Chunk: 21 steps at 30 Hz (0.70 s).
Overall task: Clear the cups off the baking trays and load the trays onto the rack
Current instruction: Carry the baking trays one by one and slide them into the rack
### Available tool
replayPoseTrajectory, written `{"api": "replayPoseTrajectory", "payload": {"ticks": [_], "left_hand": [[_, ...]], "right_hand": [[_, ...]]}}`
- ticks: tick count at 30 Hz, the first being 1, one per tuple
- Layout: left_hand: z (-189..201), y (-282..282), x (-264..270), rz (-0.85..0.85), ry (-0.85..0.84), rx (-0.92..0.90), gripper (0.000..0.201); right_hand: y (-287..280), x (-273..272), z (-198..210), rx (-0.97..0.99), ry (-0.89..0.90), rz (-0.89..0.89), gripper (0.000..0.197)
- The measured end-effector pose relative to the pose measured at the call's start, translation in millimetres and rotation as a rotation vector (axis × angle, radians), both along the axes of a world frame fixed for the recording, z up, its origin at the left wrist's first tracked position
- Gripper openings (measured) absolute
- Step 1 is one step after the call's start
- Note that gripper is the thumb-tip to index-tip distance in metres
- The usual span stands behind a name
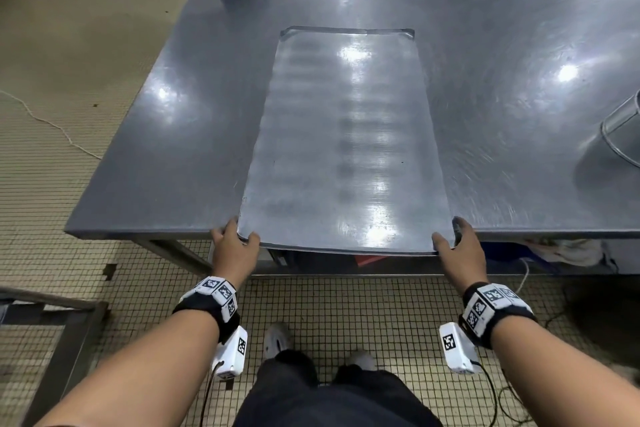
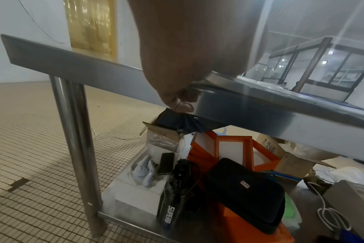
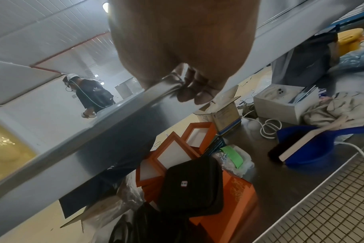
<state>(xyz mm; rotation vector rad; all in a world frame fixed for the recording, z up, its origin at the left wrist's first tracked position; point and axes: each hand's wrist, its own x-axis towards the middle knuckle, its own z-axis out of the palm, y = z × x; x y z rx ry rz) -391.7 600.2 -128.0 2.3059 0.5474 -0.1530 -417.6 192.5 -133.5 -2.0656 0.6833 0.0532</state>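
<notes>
Steel table point(image 1: 485, 80) | baking tray point(image 1: 346, 135) near edge | hands: left hand point(image 1: 232, 246), right hand point(image 1: 459, 250) gripping corners

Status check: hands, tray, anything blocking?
Left hand and right hand grip the tray's near corners. Tray flat on the table, no cups on it. Metal bucket far right, apart from tray.

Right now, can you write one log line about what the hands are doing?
step: lift tray | baking tray: no cups, on steel table | left hand: grips near-left corner | right hand: grips near-right corner
</notes>
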Motion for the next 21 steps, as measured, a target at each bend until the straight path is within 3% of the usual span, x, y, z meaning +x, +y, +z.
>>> {"api": "replayPoseTrajectory", "payload": {"ticks": [7,11,14,21], "left_hand": [[-15.0,33.9,-14.4,-0.22,0.152,-0.137,0.099],[-6.8,40.2,-17.4,-0.273,0.205,-0.266,0.098],[-6.4,45.8,-19.1,-0.317,0.265,-0.315,0.122],[-0.7,55.4,-17.2,-0.441,0.418,-0.208,0.164]], "right_hand": [[-27.3,-2.5,10.0,0.036,0.078,0.09,0.089],[-27.1,6.7,15.4,-0.011,0.048,0.056,0.077],[-25.3,14.9,16.8,-0.046,0.051,0.018,0.071],[-22.4,24.8,15.5,-0.107,0.082,0.077,0.062]]}}
